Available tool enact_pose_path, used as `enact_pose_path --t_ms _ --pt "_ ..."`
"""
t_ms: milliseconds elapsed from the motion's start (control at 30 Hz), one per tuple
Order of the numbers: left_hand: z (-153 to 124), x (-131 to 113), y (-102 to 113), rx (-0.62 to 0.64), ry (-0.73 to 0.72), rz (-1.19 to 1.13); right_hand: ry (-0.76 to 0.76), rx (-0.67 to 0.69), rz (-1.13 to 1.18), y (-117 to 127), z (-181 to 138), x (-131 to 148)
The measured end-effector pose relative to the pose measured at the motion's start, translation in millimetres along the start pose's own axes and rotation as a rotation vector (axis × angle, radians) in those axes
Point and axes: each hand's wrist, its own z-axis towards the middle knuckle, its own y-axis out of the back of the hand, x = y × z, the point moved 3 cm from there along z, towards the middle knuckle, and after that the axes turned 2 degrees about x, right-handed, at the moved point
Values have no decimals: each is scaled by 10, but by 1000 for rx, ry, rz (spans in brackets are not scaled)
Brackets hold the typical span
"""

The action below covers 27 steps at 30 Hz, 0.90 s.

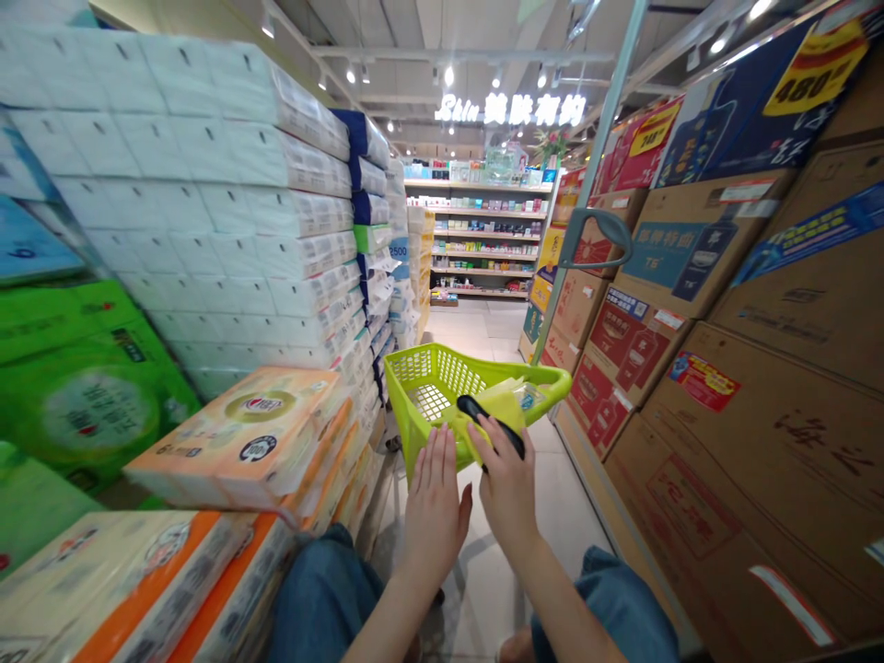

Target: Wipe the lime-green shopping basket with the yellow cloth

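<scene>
A yellow-green plastic shopping basket (pixel 407 405) with a slotted floor and walls stands on the aisle floor in front of me. My left hand (pixel 434 493) lies at its near rim, fingers stretched out and nearly together, holding nothing. My right hand (pixel 509 474) rests beside it with the fingers spread over a black handle (pixel 471 406) and something yellow (pixel 509 401) under it. The grip does not look closed. What the yellow thing is, I cannot make out; a clear piece with blue print (pixel 529 400) shows beside it. Both palms are hidden.
Stacked white tissue packs (pixel 207 193) rise on the left, with orange tissue packs (pixel 249 424) nearer my left knee. Cardboard boxes (pixel 746 387) line the right side, behind a slanting grey pole (pixel 608 166) with a handle (pixel 594 241). Product shelves (pixel 483 235) stand at the aisle's far end.
</scene>
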Motion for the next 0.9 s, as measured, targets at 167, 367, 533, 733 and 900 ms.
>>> enact_pose_path --t_ms 167,367,533,733,900 --pt "-16 31 27 9 2 5 150 41 24 26 -13 -30" --pt "-9 0 56 27 5 3 -35 -45 -7 50 53 -250" --pt "-26 4 40 0 12 24 128 20 49 -11 -141 157" --pt "-40 33 79 25 -9 45 -8 -55 -22 111 41 -412" --pt "-33 3 45 3 15 18 -6 -68 -53 0 -101 -140"
